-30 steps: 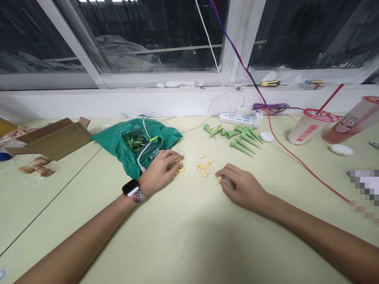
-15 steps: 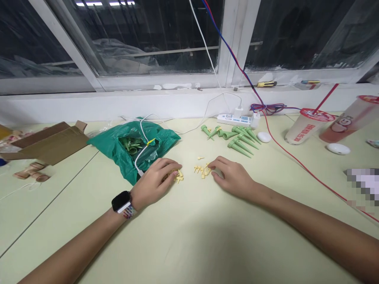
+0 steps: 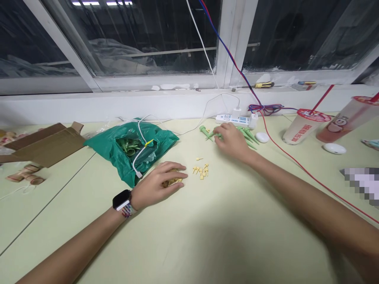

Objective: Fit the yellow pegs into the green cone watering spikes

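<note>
- The green bag [image 3: 162, 137] lies near the back of the tabletop [image 3: 189, 240], with more green spikes showing in its torn opening.
- Behind the bag, the white wall [image 3: 118, 104] below the window bounds the reach.
- Left of the bag, a tabletop seam [image 3: 47, 205] slants toward the camera; past it lies a cardboard box [image 3: 47, 146].
- The widest stretch of surface for moving runs from in front of the bag rightward, between the two forearms.
- Far right of the bag, the red cable [image 3: 291, 163] crosses the table, and two drink cups stand beyond it, close to the wall.
- The left hand [image 3: 160, 179] sits just in front of the bag's right part, loosely curved, thumb and fingers apart, cupped over a pile of yellow pieces [image 3: 174, 182]; the palm hides how many it touches.
- Right of the bag, a small group of yellow tips [image 3: 201, 172] lies between the hands, well apart from the fingers.
- Farther right of the bag, the right hand [image 3: 231, 142] is over the loose green spikes [image 3: 250, 135], fingers bent; whether it grasps one cannot be told.
</note>
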`<state>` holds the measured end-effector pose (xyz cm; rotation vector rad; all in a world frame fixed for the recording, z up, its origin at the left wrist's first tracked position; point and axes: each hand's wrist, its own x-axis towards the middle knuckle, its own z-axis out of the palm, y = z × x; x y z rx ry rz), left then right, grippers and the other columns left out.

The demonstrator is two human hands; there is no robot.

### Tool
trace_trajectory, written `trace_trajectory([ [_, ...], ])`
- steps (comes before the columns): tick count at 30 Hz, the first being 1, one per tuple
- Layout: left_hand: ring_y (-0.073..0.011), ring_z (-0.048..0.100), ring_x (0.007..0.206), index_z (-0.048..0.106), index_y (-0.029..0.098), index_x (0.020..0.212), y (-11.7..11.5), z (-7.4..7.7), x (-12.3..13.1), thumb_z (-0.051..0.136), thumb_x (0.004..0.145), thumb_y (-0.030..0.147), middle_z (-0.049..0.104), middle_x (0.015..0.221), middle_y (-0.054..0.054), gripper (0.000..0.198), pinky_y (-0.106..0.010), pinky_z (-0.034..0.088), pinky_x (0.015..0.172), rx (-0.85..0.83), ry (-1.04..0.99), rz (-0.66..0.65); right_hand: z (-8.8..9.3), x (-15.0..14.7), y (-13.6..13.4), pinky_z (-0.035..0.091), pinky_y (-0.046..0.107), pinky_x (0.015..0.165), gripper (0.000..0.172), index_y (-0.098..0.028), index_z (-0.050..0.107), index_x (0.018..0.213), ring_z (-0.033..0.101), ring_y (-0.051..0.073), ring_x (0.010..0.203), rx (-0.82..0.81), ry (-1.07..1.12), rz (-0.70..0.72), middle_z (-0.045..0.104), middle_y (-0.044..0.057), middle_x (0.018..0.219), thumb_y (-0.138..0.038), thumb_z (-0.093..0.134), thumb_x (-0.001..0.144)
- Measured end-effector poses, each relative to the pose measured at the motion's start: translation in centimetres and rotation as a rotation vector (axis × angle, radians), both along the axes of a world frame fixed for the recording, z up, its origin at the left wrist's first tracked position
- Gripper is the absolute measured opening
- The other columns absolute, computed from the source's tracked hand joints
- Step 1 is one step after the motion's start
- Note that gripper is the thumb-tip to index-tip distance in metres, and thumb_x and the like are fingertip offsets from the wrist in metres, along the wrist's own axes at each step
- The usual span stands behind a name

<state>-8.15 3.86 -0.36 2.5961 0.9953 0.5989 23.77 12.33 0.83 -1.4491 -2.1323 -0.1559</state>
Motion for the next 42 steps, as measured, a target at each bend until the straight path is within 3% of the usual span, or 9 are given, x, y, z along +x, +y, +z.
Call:
trace_trajectory([
  [6, -0.0220, 0.064, 0.121, 0.077, 0.026, 0.109, 0.1, -0.3, 0.0, 0.064, 0.101, 0.025, 0.071, 0.128, -0.006, 0.016, -0.037, 0.053, 0.101, 0.062, -0.044, -0.016, 0.7, -0.3, 5.7, 0.041, 0.048, 0.097, 0.039, -0.014, 0.072, 0.128, 0.053, 0.041, 0.121, -0.185, -0.220, -0.238, 0.069, 0.021, 0.125, -0.028, 0.056, 0.095],
  [11, -0.0219, 0.065, 0.119, 0.076, 0.025, 0.108, 0.1, -0.3, 0.1, 0.064, 0.100, 0.025, 0.072, 0.124, -0.007, 0.014, -0.037, 0.054, 0.099, 0.062, -0.063, -0.031, 0.2, -1.0, 6.3, 0.039, 0.044, 0.094, 0.034, -0.014, 0.076, 0.116, 0.053, 0.037, 0.118, -0.220, -0.262, -0.243, 0.071, 0.019, 0.120, -0.014, 0.054, 0.091],
  [19, -0.0269, 0.056, 0.138, 0.072, 0.026, 0.122, -0.3, 0.2, 0.2, 0.062, 0.099, 0.023, 0.068, 0.136, -0.008, 0.025, -0.046, 0.047, 0.117, 0.095, -0.100, -0.005, 0.8, -0.1, 7.1, 0.042, 0.043, 0.092, 0.026, -0.015, 0.076, 0.105, 0.055, 0.034, 0.110, -0.099, -0.153, -0.117, 0.071, 0.018, 0.113, -0.012, 0.056, 0.088],
  [24, -0.0240, 0.058, 0.134, 0.067, 0.024, 0.125, -0.6, 2.3, 1.9, 0.056, 0.103, 0.025, 0.067, 0.133, -0.008, 0.024, -0.042, 0.046, 0.117, 0.065, -0.187, 0.072, 2.2, 0.9, 4.1, 0.046, 0.041, 0.094, 0.020, -0.019, 0.072, 0.102, 0.059, 0.030, 0.107, 0.044, 0.121, 0.152, 0.069, 0.012, 0.107, -0.015, 0.059, 0.088],
  [29, -0.0226, 0.069, 0.098, 0.060, 0.022, 0.133, 0.1, 5.7, 5.7, 0.061, 0.101, 0.049, 0.072, 0.114, -0.007, 0.042, -0.038, 0.056, 0.086, -0.107, -0.290, 0.361, 4.3, 0.5, -3.0, 0.053, 0.040, 0.088, 0.013, -0.023, 0.072, 0.099, 0.067, 0.025, 0.098, 0.097, 0.362, 0.430, 0.072, 0.007, 0.102, -0.017, 0.064, 0.091],
  [31, -0.0218, 0.070, 0.090, 0.055, 0.022, 0.140, 0.6, 7.1, 7.1, 0.064, 0.098, 0.054, 0.073, 0.108, -0.007, 0.055, -0.037, 0.056, 0.078, -0.276, -0.367, 0.322, 5.4, 0.3, -5.4, 0.055, 0.040, 0.088, 0.014, -0.026, 0.073, 0.102, 0.069, 0.025, 0.100, 0.080, 0.393, 0.492, 0.074, 0.005, 0.105, -0.019, 0.067, 0.091],
  [35, -0.0210, 0.072, 0.086, 0.058, 0.021, 0.143, 1.9, 9.6, 9.0, 0.071, 0.095, 0.046, 0.072, 0.087, -0.003, 0.055, -0.035, 0.058, 0.079, -0.496, -0.578, 0.031, 7.9, 0.0, -7.5, 0.058, 0.044, 0.092, 0.012, -0.030, 0.074, 0.103, 0.069, 0.026, 0.102, 0.079, 0.460, 0.528, 0.074, 0.005, 0.106, -0.025, 0.072, 0.092],
  [39, -0.0191, 0.070, 0.084, 0.072, 0.022, 0.123, 2.6, 11.6, 10.3, 0.076, 0.092, 0.037, 0.071, 0.087, -0.003, 0.036, -0.034, 0.058, 0.082, -0.310, -0.682, -0.032, 9.8, 0.0, -7.1, 0.062, 0.038, 0.084, 0.018, -0.028, 0.072, 0.104, 0.070, 0.024, 0.101, 0.002, 0.629, 0.536, 0.072, 0.005, 0.107, -0.039, 0.076, 0.091],
  [42, -0.0195, 0.070, 0.083, 0.075, 0.023, 0.122, 2.3, 12.2, 10.8, 0.079, 0.090, 0.034, 0.071, 0.087, -0.002, 0.034, -0.033, 0.057, 0.078, -0.186, -0.710, -0.011, 10.5, 0.2, -6.9, 0.062, 0.032, 0.069, 0.026, -0.025, 0.069, 0.103, 0.071, 0.020, 0.084, -0.160, 0.744, 0.570, 0.071, 0.003, 0.094, -0.048, 0.077, 0.091],
])
